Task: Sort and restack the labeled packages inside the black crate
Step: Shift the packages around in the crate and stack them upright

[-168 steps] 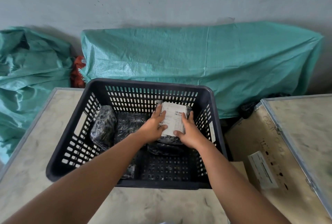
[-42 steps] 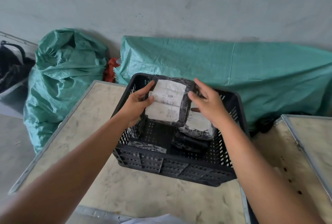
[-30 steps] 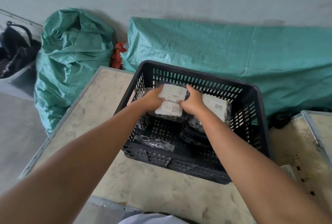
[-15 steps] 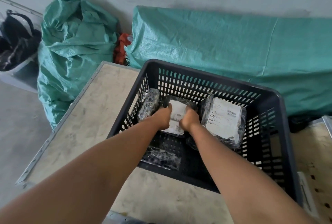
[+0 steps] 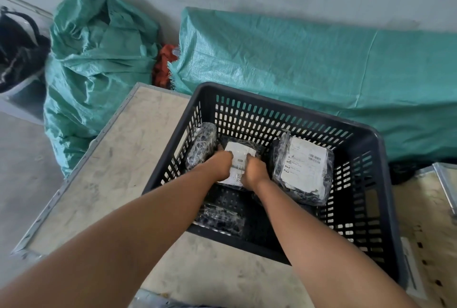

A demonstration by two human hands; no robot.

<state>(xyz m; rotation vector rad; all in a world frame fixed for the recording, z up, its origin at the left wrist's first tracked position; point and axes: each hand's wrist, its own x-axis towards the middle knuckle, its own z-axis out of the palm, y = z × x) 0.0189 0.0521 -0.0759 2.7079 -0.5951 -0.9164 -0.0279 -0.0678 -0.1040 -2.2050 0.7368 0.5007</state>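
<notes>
A black slotted crate point(image 5: 284, 105) stands on a pale table. Both of my hands reach down inside it. My left hand point(image 5: 221, 163) and my right hand point(image 5: 254, 171) grip the two sides of a bubble-wrapped package with a white label point(image 5: 239, 155), low in the crate's middle. To its right leans a larger labeled package point(image 5: 303, 169), label up. A dark wrapped package point(image 5: 201, 145) stands on edge against the left wall. Another wrapped package point(image 5: 220, 217) lies flat on the crate floor near the front.
The table point(image 5: 116, 166) has a metal edge at left. Behind the crate, a green tarp-covered bundle point(image 5: 309, 60) lies along the wall, with a green sack point(image 5: 99, 48) at left. A wooden crate lid point(image 5: 430, 221) sits at right.
Both hands have lowered the labeled package from above the rim down into the middle of the crate. The view has shifted, with the crate now further right.
</notes>
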